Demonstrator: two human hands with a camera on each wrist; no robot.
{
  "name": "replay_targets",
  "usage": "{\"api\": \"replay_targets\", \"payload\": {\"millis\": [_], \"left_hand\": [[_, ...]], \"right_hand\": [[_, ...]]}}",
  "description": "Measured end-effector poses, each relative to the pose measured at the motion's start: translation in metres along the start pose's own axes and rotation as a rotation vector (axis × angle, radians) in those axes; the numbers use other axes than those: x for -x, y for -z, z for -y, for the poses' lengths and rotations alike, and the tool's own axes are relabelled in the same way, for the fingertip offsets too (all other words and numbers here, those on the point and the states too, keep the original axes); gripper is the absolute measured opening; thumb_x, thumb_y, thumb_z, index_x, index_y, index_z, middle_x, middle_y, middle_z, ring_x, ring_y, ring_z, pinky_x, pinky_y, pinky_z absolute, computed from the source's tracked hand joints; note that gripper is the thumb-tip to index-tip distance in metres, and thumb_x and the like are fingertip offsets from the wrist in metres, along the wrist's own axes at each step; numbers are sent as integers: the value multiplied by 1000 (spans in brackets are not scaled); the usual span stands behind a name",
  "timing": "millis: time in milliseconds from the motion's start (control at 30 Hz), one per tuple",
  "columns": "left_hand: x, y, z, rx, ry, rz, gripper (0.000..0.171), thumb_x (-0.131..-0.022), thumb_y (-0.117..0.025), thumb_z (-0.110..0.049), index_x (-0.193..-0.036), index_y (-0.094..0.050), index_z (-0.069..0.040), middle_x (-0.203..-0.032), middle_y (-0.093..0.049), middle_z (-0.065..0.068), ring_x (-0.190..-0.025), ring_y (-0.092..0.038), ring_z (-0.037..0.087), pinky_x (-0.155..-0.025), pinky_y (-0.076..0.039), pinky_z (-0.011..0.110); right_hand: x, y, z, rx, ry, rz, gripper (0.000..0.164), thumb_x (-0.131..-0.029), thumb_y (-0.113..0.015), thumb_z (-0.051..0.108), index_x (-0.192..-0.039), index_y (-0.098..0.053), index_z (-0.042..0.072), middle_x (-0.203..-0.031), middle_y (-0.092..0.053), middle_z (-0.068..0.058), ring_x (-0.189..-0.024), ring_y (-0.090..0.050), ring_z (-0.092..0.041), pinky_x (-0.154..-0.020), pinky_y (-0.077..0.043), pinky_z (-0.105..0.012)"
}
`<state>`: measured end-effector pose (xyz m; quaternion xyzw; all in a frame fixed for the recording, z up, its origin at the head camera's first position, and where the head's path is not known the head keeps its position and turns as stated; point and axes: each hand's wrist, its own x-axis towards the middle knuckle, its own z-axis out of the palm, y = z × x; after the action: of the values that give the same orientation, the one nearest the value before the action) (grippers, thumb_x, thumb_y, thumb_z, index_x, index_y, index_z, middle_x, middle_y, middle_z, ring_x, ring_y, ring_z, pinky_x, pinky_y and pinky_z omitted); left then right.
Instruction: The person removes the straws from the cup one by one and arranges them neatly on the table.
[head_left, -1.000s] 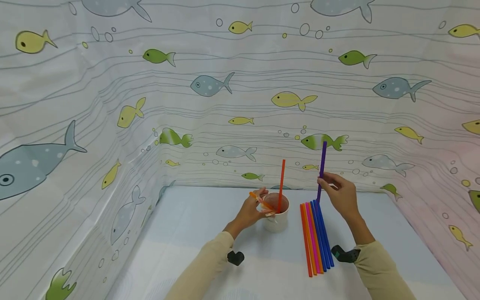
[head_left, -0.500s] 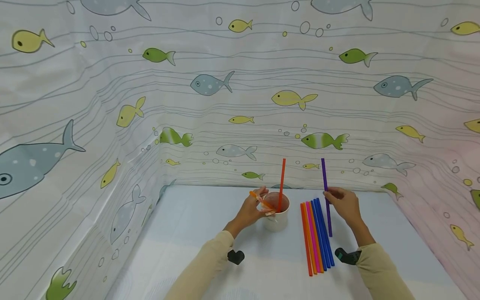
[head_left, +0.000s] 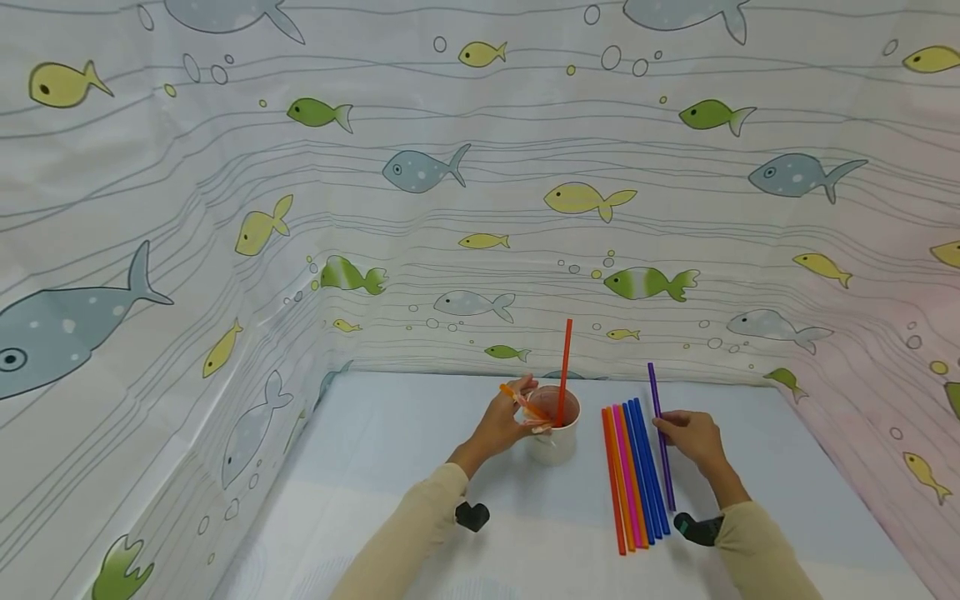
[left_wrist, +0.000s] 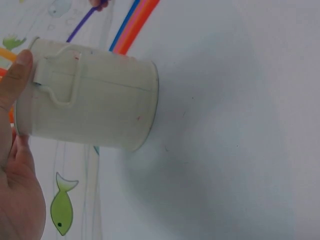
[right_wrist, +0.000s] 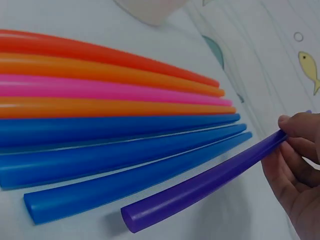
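Observation:
My left hand grips the rim of a white mug, with the thumb at the front and the fingers behind. The mug stands upright, and its small handle shows in the left wrist view. A red straw stands in it, and an orange straw leans over the rim by my fingers. My right hand pinches a purple straw near its middle. That straw slants beside a row of straws, its near end apart from the closest blue straw. Whether it touches the table is unclear.
The row on the white table runs from a red straw through orange and pink to several blue ones. It lies between mug and right hand. A fish-printed sheet stands behind and at both sides.
My right hand has brought the purple straw down and towards me, from above the blue straws' far ends to the right side of the row. The left hand and mug have stayed put.

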<state>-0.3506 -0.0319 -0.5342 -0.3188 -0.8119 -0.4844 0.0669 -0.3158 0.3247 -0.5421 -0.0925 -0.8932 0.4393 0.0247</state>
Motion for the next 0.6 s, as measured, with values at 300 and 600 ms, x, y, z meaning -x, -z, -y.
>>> {"api": "replay_targets", "payload": {"millis": [300,600], "left_hand": [[0,0,-2,1,2,1,90,-76,-81,-15,-150,-32,-3,-141,-51,11,-131,-48,22,-104,-42,32],[0,0,-2,12,-9,-7,89,-76,-82,-17,-149,-33,-2,-140,-50,13,-130,-49,23,-105,-42,31]], "right_hand": [[3,-9,-14,20,-20,15,46,-92,-68,27,-116,-63,-13,-101,-68,-26,-79,-69,-25,-74,-60,-39],[2,-18,-25,73,-14,10,47,-91,-70,30,-113,-65,-12,-103,-68,-26,-88,-65,-32,-78,-58,-46]]}}
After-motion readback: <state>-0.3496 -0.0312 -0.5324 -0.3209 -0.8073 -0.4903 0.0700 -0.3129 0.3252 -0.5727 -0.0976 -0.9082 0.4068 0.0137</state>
